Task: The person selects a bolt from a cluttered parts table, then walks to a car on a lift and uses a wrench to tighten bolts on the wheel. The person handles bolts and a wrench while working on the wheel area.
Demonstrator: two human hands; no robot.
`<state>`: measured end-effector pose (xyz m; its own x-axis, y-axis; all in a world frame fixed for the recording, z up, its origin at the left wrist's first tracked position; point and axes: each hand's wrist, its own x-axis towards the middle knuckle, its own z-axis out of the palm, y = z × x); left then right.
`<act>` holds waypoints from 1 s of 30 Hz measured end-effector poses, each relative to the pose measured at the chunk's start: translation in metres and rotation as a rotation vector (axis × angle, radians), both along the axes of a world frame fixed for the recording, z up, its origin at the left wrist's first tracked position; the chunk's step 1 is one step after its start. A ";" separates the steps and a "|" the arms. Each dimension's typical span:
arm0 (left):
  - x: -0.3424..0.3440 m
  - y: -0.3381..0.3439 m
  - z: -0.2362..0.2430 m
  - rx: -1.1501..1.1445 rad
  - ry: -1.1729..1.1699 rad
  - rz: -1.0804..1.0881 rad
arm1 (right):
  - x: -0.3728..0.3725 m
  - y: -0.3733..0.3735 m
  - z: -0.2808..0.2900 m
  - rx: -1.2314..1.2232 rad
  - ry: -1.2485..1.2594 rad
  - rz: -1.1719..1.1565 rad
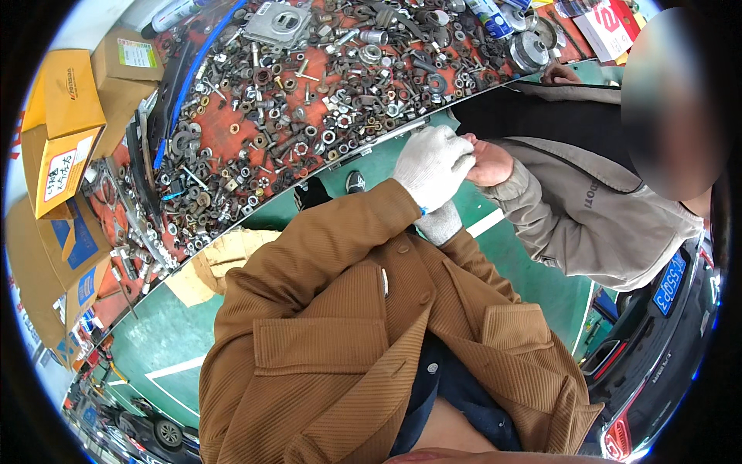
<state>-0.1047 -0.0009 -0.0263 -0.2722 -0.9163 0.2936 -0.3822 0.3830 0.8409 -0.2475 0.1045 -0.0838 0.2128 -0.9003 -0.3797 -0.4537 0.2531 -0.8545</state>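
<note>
Green floor [154, 340], red bench [232, 131] strewn with hardware, cardboard boxes [62, 131].

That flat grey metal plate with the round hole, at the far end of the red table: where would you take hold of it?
Take the grey metal plate by its outer edges, coming down from above. It lies flat on the red table, so only the rim offers a hold, and loose nuts and bolts crowd its near side. The far edge looks freer. The gloved left hand is nearer to it.

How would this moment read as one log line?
left hand: gloved, meeting co-worker's bare hand | right hand: gloved, beneath | bench: nuts, bolts
</note>
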 end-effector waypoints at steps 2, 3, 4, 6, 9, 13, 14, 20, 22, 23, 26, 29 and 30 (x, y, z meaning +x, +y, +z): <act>0.013 0.005 0.007 -0.042 0.042 -0.027 | -0.006 -0.002 -0.005 0.010 0.073 0.038; 0.025 0.008 0.013 -0.063 0.060 -0.040 | -0.007 -0.003 -0.003 0.034 0.085 0.041; 0.047 0.011 0.028 -0.064 0.006 -0.004 | -0.002 -0.008 0.012 0.097 0.050 0.007; 0.094 0.027 0.036 -0.082 -0.176 0.118 | -0.002 -0.008 0.020 0.118 -0.013 -0.039; 0.168 0.044 0.034 -0.193 -0.298 0.299 | -0.009 -0.008 0.014 0.108 0.025 -0.001; 0.220 0.055 0.035 -0.064 -0.464 0.275 | -0.004 -0.011 0.008 0.077 -0.017 0.014; 0.220 0.053 0.034 -0.095 -0.461 0.245 | 0.000 -0.012 0.011 0.115 -0.032 0.003; 0.211 0.039 0.031 0.013 -0.582 0.192 | 0.009 -0.016 0.007 0.085 -0.096 0.017; 0.206 0.038 0.035 -0.006 -0.577 0.199 | 0.010 -0.018 0.015 0.100 -0.043 0.025; 0.207 0.038 0.034 -0.026 -0.597 0.183 | 0.011 -0.018 0.019 0.109 -0.016 0.026; 0.209 0.035 0.030 -0.076 -0.661 0.120 | 0.010 -0.015 0.015 0.128 -0.045 0.022; 0.211 0.029 0.032 -0.116 -0.734 0.032 | 0.015 -0.014 0.015 0.144 -0.064 0.002; 0.211 0.031 0.033 -0.111 -0.675 0.061 | 0.017 -0.014 0.016 0.157 -0.096 -0.008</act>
<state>0.1064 0.0306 0.0065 -0.3776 -0.9100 0.1711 -0.8323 0.4146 0.3679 -0.2305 0.0907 -0.0673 0.2483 -0.8333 -0.4939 -0.3694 0.3899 -0.8435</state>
